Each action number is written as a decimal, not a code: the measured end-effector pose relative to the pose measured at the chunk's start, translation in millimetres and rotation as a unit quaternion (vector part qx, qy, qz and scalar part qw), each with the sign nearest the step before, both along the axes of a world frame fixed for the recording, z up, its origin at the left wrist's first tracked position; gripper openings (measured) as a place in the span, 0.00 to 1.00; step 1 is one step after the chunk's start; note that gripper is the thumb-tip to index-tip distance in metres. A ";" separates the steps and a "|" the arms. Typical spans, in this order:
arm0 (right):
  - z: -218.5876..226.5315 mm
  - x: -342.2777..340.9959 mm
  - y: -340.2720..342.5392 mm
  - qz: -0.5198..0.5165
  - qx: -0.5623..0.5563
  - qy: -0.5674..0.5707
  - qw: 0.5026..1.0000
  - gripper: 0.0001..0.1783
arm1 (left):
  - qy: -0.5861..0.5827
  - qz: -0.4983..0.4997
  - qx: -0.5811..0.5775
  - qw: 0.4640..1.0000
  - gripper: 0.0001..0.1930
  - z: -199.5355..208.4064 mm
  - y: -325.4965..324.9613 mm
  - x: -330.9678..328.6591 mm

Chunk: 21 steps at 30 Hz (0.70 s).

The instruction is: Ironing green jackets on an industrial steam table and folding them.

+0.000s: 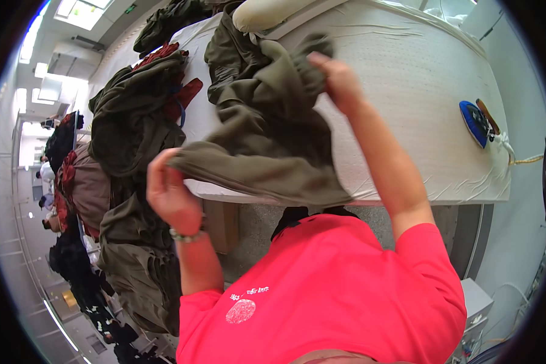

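An olive-green garment (267,139) is stretched between my two hands over the near edge of a white-covered table (400,121). My left hand (175,194), with a beaded bracelet at its wrist, pinches the garment's near left corner. Higher up and to the right, my right hand (341,84) grips a bunched part of the same cloth, slightly blurred. Between them the fabric hangs in folds, and its lower edge droops over the table's front. The garment's far part lies crumpled beside a padded cream pressing board (264,13).
An iron with a blue base (474,124) rests on the table's right side, its cord running off right. Piled olive garments (136,115) with dark red pieces stand at the left, and more hang below. A cardboard box (222,227) sits under the table. Several people are far left.
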State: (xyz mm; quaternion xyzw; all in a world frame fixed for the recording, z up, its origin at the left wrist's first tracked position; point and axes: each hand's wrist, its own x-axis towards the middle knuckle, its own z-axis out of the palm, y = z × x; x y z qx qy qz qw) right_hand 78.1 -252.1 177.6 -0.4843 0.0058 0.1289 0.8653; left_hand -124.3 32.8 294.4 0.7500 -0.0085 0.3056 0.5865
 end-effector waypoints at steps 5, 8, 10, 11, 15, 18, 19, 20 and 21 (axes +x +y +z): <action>148.4 -73.3 -207.7 -0.405 0.083 -0.192 0.890 0.25 | -0.035 0.084 -0.175 0.980 0.13 0.9 14.7 -14.0; 166.8 -141.3 -265.0 -0.215 0.184 -0.321 0.904 0.28 | -0.038 0.000 -0.119 0.992 0.13 -17.1 -6.9 -16.5; 163.7 -173.4 -289.8 -0.521 -0.016 -0.214 0.826 0.29 | -0.036 -0.023 -0.106 0.993 0.13 -29.0 -23.7 -9.3; 150.3 -182.4 -296.2 -0.519 0.014 -0.144 0.842 0.29 | -0.009 -0.051 -0.091 0.995 0.12 -34.9 -31.0 -1.6; 59.4 -213.1 -304.0 -0.442 -0.058 -0.011 0.895 0.28 | 0.229 -0.215 -0.018 0.949 0.12 -60.7 -58.0 19.1; -1.7 -244.7 -302.2 -0.449 -0.078 0.073 0.887 0.25 | 0.371 -0.290 0.122 0.874 0.14 -87.2 -81.5 13.5; -13.5 -252.3 -304.2 -0.448 -0.075 0.082 0.887 0.25 | 0.454 -0.331 0.205 0.801 0.15 -96.1 -88.2 10.6; -22.2 -258.0 -303.8 -0.432 -0.077 0.091 0.894 0.25 | 0.531 -0.367 0.294 0.705 0.16 -104.4 -92.8 9.9; -25.7 -261.2 -303.4 -0.415 -0.079 0.101 0.901 0.25 | 0.533 -0.365 0.285 0.708 0.16 -112.5 -96.7 12.8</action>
